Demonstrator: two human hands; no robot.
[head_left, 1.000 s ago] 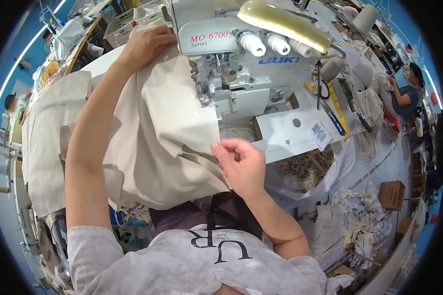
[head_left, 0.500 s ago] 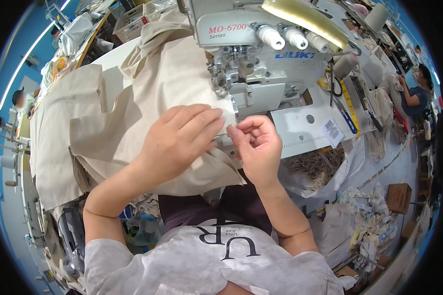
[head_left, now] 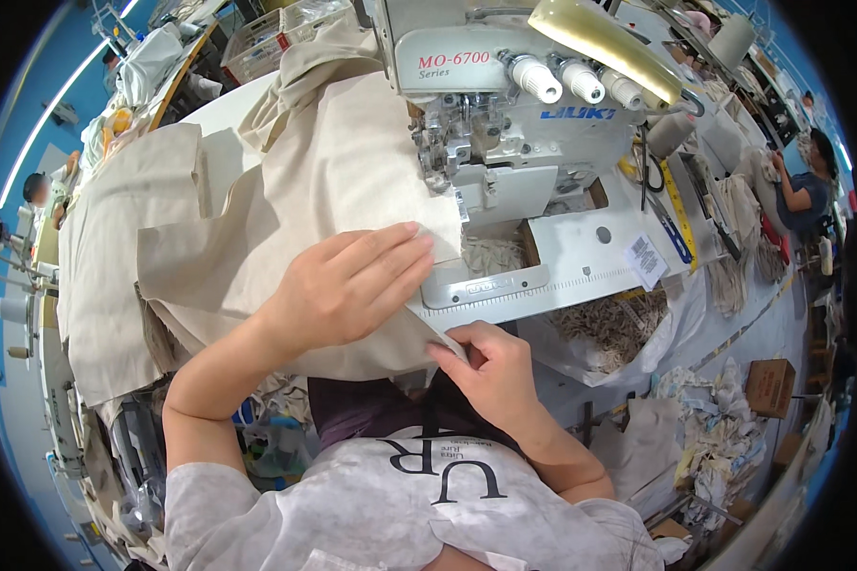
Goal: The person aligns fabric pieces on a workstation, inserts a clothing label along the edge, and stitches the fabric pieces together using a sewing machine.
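A large piece of beige fabric (head_left: 352, 143) lies over the table, its right edge running under the presser foot area of a white overlock sewing machine (head_left: 533, 143). Flat on that fabric, just in front of the needle area, rests my left hand (head_left: 348, 285), fingers stretched out. Lower and to the right, at the table's near edge, my right hand (head_left: 486, 366) pinches the fabric's edge between thumb and fingers. Between the hands the fabric edge slants down toward my lap.
More beige fabric (head_left: 129, 257) is stacked at the left. Scissors (head_left: 653, 174), a yellow tape measure (head_left: 677, 205) and a blue-handled cutter (head_left: 672, 230) lie right of the machine. Below the table edge hangs a bag of fabric trimmings (head_left: 619, 333). A person (head_left: 809, 190) sits far right.
My right hand has moved down from beside the needle area to the fabric's lower edge and grips it there. The left hand stays nearly in place, flat on the fabric.
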